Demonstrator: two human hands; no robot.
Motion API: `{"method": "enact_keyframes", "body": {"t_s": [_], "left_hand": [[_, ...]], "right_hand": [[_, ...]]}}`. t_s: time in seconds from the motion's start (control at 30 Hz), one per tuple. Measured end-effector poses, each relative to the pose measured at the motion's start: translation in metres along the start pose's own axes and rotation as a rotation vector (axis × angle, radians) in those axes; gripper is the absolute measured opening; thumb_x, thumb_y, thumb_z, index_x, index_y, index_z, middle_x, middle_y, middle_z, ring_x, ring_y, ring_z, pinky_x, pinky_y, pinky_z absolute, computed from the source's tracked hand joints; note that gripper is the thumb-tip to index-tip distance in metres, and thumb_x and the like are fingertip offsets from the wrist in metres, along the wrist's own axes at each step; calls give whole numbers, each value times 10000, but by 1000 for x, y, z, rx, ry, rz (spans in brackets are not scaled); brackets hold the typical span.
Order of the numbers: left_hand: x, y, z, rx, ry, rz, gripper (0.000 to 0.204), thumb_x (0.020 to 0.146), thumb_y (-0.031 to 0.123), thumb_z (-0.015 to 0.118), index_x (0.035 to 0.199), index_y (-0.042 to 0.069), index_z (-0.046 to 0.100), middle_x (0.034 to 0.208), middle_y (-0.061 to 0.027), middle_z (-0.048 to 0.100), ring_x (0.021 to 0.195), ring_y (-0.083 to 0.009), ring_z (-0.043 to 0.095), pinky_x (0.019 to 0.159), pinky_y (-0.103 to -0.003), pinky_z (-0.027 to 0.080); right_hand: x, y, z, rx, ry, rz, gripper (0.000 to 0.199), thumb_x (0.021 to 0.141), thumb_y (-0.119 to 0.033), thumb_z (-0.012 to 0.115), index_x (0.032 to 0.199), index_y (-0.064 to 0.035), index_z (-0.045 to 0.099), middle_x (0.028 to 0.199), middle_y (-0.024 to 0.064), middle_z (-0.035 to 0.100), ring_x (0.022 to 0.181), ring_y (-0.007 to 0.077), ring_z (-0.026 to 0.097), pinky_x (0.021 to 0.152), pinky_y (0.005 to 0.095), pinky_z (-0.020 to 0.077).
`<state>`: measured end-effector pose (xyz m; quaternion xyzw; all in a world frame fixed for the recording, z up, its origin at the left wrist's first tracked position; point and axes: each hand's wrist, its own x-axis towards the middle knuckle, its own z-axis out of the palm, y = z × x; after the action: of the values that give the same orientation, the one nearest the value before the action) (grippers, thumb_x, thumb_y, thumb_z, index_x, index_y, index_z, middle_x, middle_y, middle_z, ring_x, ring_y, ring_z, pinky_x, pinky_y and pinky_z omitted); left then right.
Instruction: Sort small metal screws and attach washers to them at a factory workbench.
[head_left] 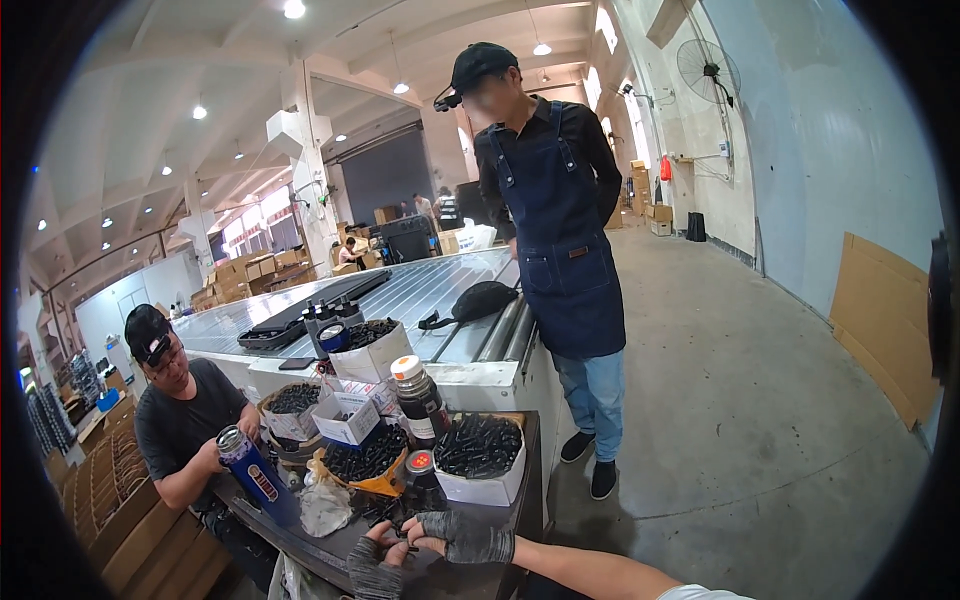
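The left hand [378, 568] and right hand [462, 538], both in grey knitted fingerless gloves, meet at the fingertips low over the dark flat-topped bench [335, 543]. Their grip is drawn in close, but I cannot tell whether it is closed on anything. Just beyond the fingers lies a loose heap of small black parts [380, 510]. Near the right hand stands an open white cardboard box [482, 490] filled with slim black pieces [478, 446]; beside it is a short jar with a red lid [420, 462]. A crumpled whitish bag [326, 508] lies left of the heap, next to a tall blue cylindrical bottle [260, 480].
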<state>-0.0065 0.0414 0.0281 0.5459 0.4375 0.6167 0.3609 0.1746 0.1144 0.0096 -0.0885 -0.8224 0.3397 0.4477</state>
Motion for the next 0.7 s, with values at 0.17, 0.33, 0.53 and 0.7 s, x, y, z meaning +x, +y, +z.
{"method": "enact_keyframes", "body": {"t_s": [0.17, 0.33, 0.53, 0.7], "left_hand": [[-1, -9, -3, 45, -9, 128, 247, 932, 52, 675, 1178, 28, 678, 888, -44, 695, 691, -93, 590, 631, -271, 497], [-4, 6, 1, 160, 17, 97, 204, 963, 109, 654, 1144, 20, 684, 870, -19, 687, 716, -101, 590, 641, -281, 494], [-4, 6, 23, 101, 267, 82, 144, 959, 116, 658, 1058, 16, 686, 812, 16, 625, 761, -121, 584, 708, -302, 503], [-14, 18, 36, -55, 258, -1, 170, 934, 105, 690, 1076, 19, 724, 900, -25, 681, 758, -100, 576, 686, -294, 495]], "right_hand": [[1, -1, -3, 40, -77, 24, 112, 979, -82, 578, 1074, -41, 622, 1109, 137, 629, 1137, 291, 589, 975, 384, 468], [2, -4, -1, 24, -84, 25, 110, 973, -78, 587, 1070, -38, 619, 1152, 137, 625, 1142, 274, 580, 982, 393, 456], [5, -8, -2, 151, -20, 111, 123, 962, -83, 616, 1069, -23, 631, 1205, 140, 603, 1127, 269, 580, 972, 384, 454], [4, -1, -6, 114, -31, 156, 129, 961, -106, 625, 1058, -27, 658, 1179, 129, 613, 1095, 255, 596, 943, 377, 470]]}}
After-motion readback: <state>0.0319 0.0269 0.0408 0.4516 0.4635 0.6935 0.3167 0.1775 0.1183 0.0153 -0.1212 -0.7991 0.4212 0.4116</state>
